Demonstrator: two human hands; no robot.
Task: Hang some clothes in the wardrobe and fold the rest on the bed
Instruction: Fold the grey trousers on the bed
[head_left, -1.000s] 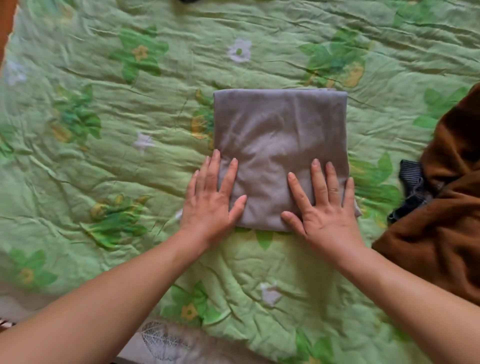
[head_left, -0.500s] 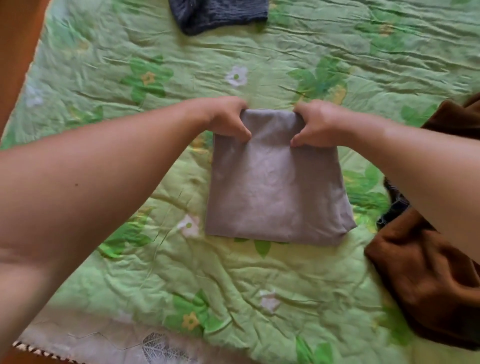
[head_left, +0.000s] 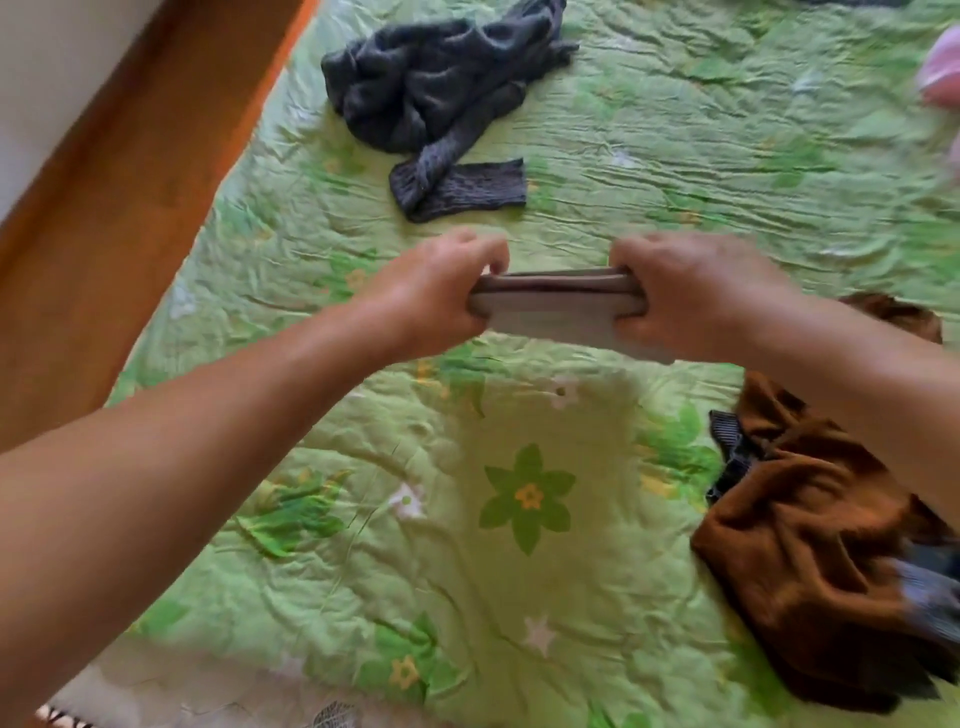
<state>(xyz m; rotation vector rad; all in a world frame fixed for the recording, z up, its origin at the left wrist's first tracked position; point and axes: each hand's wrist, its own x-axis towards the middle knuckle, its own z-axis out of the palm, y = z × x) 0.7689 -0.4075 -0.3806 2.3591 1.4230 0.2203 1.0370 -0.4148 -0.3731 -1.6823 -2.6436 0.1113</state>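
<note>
The left hand (head_left: 436, 301) and the right hand (head_left: 691, 296) both hold the grey cloth (head_left: 561, 314). Each hand has its fingers curled round one end, so the cloth hangs between them like a flat little book. It is up in the air above the bed (head_left: 675, 156), not lying on it. The cloth is folded many times, and the layers show in a stack at the top edge. It looks soft and smooth, and its shape is neat and square.

So this one piece looks done with folding (I think it only needs a spot to be set down).

There is more left to do. Past the hands, a dark grey knit top (head_left: 441, 88) lies in a heap on the bed. It is bumpy and woolly, with one sleeve sticking out. To the right, a brown cloth (head_left: 810, 571) sits crumpled up. It looks thick and fuzzy. A dark striped piece (head_left: 732, 457) pokes out at its edge. None of these are folded. In the far right corner is a pink thing (head_left: 940, 73), too blurry to tell what it is.

The bed has a green quilt (head_left: 467, 571) with flowers and leaves on it. It is puffy and full of small wrinkles. On the left runs the wooden frame (head_left: 130, 182), smooth and orange-brown. No wardrobe shows, so I cannot tell if any clothes hang there.
</note>
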